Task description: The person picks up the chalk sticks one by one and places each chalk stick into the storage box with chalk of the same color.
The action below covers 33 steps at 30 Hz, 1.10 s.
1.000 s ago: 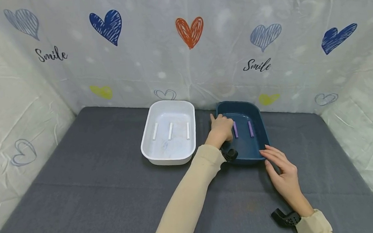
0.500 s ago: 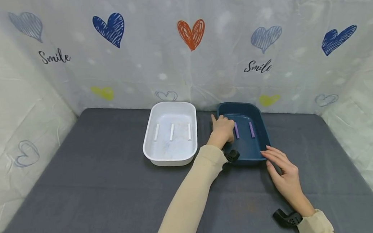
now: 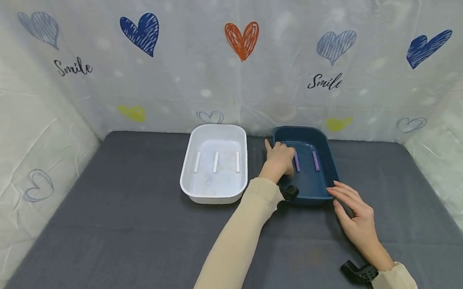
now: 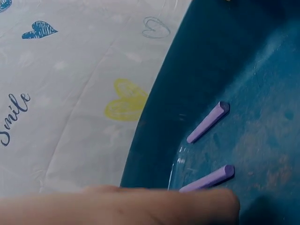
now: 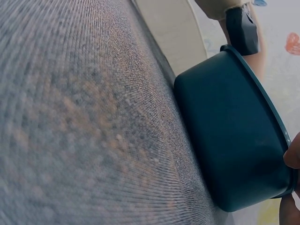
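Note:
In the head view, my left hand [image 3: 279, 161] reaches over the left side of a dark blue plastic basin [image 3: 311, 188]. Its fingertips point down and are hidden, so whether they hold anything does not show. Two purple chalk sticks lie in the basin, the right-hand chalk stick [image 3: 316, 161] in plain sight and the nearer chalk stick [image 3: 297, 163] beside my left fingers. The left wrist view shows this chalk stick [image 4: 213, 177] partly behind my finger. My right hand [image 3: 358, 220] holds the basin's front right corner, with thumb and fingers at the rim [image 5: 262, 89].
A white plastic basin [image 3: 216, 199] stands left of the blue one, with several-centimetre gap between them. Three white chalk sticks lie apart inside it, one a middle chalk stick [image 3: 215, 162]. Both basins sit on a grey cloth-covered table [image 3: 120, 224], before a heart-printed curtain [image 3: 194, 66].
The head view has shifted slightly, moving the whole scene a little to the right. Both hands keep nearly the same places at the blue basin, and the visible chalk sticks stay put.

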Each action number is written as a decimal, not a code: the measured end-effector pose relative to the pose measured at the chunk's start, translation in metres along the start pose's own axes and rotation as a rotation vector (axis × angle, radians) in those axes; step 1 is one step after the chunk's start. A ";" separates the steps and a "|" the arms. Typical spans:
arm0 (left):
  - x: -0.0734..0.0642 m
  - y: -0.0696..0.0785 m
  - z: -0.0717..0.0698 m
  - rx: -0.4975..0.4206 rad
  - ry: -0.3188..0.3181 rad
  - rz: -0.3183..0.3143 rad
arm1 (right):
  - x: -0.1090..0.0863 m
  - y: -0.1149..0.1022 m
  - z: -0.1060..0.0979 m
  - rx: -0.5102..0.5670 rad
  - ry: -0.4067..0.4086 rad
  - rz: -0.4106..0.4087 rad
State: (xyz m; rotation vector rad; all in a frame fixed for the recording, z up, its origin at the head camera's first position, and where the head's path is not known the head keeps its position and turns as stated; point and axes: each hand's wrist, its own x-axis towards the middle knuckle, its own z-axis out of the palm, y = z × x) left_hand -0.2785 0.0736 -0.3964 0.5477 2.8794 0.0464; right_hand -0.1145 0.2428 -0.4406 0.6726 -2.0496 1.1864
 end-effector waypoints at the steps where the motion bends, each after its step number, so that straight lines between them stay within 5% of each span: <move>1: 0.000 -0.001 -0.001 -0.012 0.006 0.011 | 0.000 0.000 0.000 0.001 0.001 0.000; 10: -0.006 -0.007 -0.008 -0.184 0.008 0.069 | 0.001 0.001 0.002 -0.001 -0.013 0.031; 20: -0.026 -0.011 -0.031 -0.130 0.102 0.115 | 0.002 -0.001 0.005 -0.012 -0.014 0.049; 33: -0.065 -0.047 -0.036 -0.093 0.242 0.150 | 0.010 -0.015 -0.006 -0.063 0.020 0.114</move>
